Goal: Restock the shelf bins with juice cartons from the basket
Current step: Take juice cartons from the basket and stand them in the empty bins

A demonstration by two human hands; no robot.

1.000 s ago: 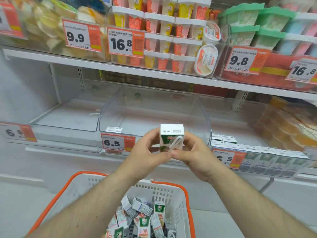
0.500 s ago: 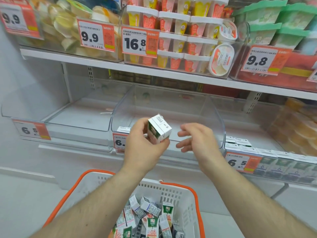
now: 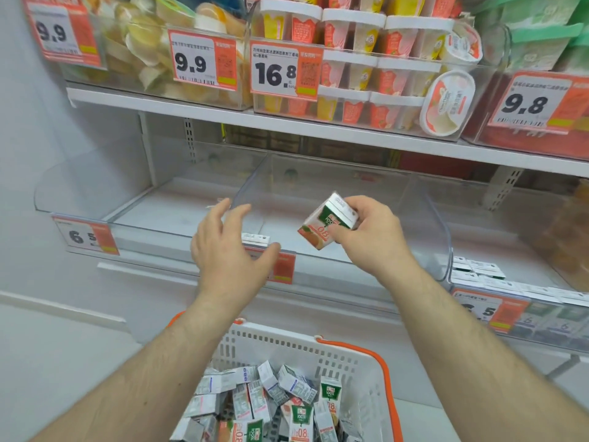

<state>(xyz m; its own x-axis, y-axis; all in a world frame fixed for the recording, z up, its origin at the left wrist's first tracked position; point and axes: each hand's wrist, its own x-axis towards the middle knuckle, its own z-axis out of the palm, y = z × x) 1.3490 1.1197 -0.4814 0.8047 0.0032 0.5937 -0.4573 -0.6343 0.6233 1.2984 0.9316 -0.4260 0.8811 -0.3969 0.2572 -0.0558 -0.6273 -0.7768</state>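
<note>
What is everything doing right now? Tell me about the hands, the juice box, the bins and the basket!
Left hand: open, fingers spread, holding nothing.
Right hand: grips a juice carton.
Juice carton: tilted, held over the middle bin.
Middle bin: no cartons seen inside.
Left bin: no cartons seen inside.
Right bin: holds cartons along its front.
Basket: holds a jumbled pile of cartons.

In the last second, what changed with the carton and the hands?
The juice carton passed from both hands to the left alone, then to the right hand, which now grips it tilted at the middle bin. The left hand let go and hangs open. The basket is still full.
</note>
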